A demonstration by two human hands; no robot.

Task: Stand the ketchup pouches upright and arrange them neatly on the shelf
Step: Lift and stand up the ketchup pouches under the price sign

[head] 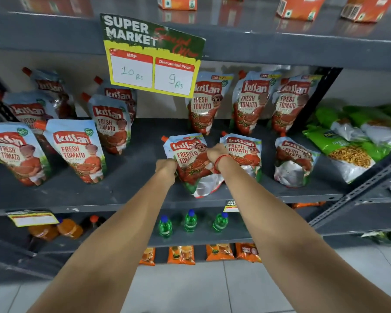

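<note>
Red and pale blue on grey
Ketchup pouches red-and-blue, orange caps; shelf grey; price sign green-yellow.

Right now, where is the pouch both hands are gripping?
Head view: the held pouch leans at the middle shelf's front centre, between left hand and right hand, below the price sign.

The price sign hides the rear shelf wall — upper cartons cut off by the top edge.

left hand clenched; right hand clenched
</note>
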